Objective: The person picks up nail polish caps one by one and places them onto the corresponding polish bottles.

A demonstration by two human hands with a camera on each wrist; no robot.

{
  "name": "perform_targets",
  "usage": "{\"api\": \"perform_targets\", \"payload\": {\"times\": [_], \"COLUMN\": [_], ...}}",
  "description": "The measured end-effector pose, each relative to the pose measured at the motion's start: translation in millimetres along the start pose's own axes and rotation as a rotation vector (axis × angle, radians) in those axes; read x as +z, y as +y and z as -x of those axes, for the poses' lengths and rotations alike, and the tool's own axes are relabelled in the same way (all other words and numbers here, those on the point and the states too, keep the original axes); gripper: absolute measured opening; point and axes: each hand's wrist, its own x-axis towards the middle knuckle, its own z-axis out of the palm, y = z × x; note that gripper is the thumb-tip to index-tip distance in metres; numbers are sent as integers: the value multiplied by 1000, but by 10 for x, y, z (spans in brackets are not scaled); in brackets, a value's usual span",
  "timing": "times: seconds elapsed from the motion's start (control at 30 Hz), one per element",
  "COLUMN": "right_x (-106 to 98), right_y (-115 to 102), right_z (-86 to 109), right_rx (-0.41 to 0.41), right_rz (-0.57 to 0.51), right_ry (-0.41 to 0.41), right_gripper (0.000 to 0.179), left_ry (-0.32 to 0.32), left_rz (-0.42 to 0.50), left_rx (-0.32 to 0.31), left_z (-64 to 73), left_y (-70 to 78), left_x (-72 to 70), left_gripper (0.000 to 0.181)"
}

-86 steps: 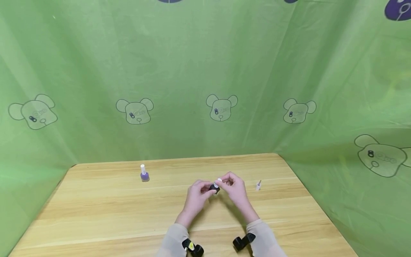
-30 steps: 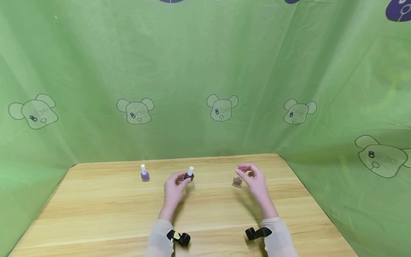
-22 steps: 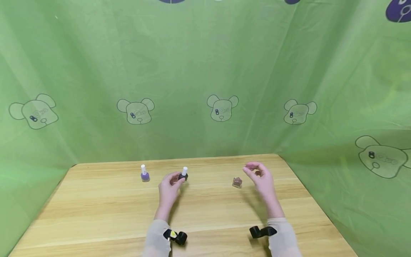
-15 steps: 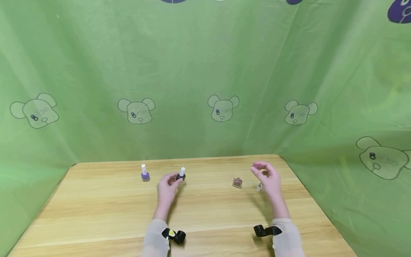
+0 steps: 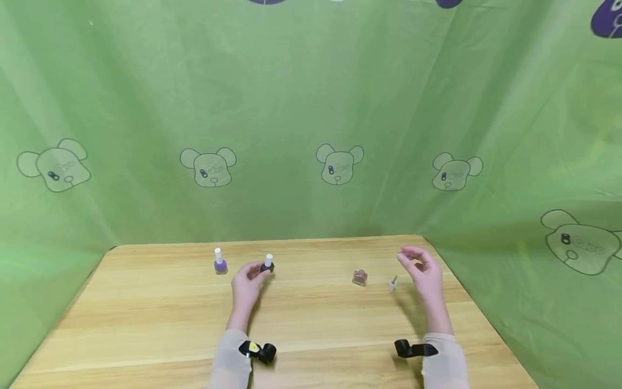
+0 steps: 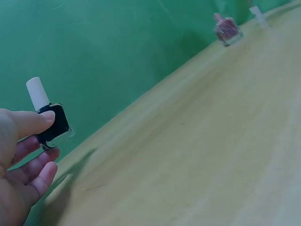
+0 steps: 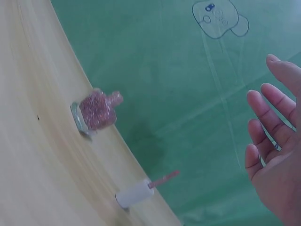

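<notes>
Since the earlier head frames, the left hand has drifted left with its black bottle, and the right hand right, fully uncovering the white cap, brush upward. The left hand pinches the bottle; its wrist view shows the thumb across the front and lower fingers bent loosely beneath. The right hand holds nothing, fingers parted and gently curled. Between the hands stands the pink bottle, its bare neck plainest from the right wrist. Only the head view shows the purple bottle, upright left of the left hand near the table's far edge. Wood stretches between black and pink bottles.
</notes>
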Motion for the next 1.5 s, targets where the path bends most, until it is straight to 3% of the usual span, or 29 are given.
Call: {"api": "perform_targets", "payload": {"times": [0.2,0.33,0.87,1.17,1.5], "right_x": [-88,-134,-316,-396,-433], "right_y": [290,331,660,829,964], "right_z": [-88,-88,-84,-53,-30], "right_rx": [11,4,68,194,267], "right_rz": [22,42,215,136,86], "right_ry": [25,17,-165,-284,-395], "right_gripper": [32,35,56,67,71], "left_ry": [-7,-28,-40,-70,-101], "left_rz": [-5,-6,-37,-79,-115], "left_rx": [-20,-28,-1,55,72], "left_z": [-60,-97,-238,-300,-332], "left_y": [-17,-33,-120,-144,-140], "left_x": [-33,-39,-149,-179,-183], "left_gripper": [34,34,34,33,35]}}
